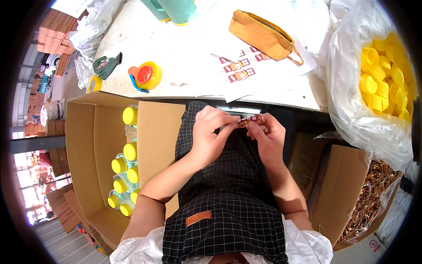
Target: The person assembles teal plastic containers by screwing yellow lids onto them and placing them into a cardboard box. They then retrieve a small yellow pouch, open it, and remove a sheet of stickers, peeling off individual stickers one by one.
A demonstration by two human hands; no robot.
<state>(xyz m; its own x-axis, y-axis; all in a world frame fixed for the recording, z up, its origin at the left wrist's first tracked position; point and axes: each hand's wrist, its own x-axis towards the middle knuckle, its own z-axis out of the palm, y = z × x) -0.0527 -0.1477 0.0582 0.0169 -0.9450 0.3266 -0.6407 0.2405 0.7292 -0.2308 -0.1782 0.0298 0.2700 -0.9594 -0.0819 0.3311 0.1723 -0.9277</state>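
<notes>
Above my dark checked apron, both hands meet at a small dark red printed sticker (249, 121), which looks bent between the fingers. My left hand (212, 132) is closed, its thumb and fingertips pinching the sticker's left end. On the other end, my right hand (267, 138) grips with thumb and fingers. A white sticker sheet (241, 90) with similar red bear stickers lies on the table just beyond. Partly on that sheet rests an orange-yellow zip pouch (259, 35).
To my left, an open cardboard box (85, 145) holds several yellow-capped bottles (130, 151). A tape roll (150, 75) and dark glove (106, 66) lie on the white table (184, 57). At right are a plastic bag of yellow caps (376, 99) and a carton of coppery pieces (371, 200).
</notes>
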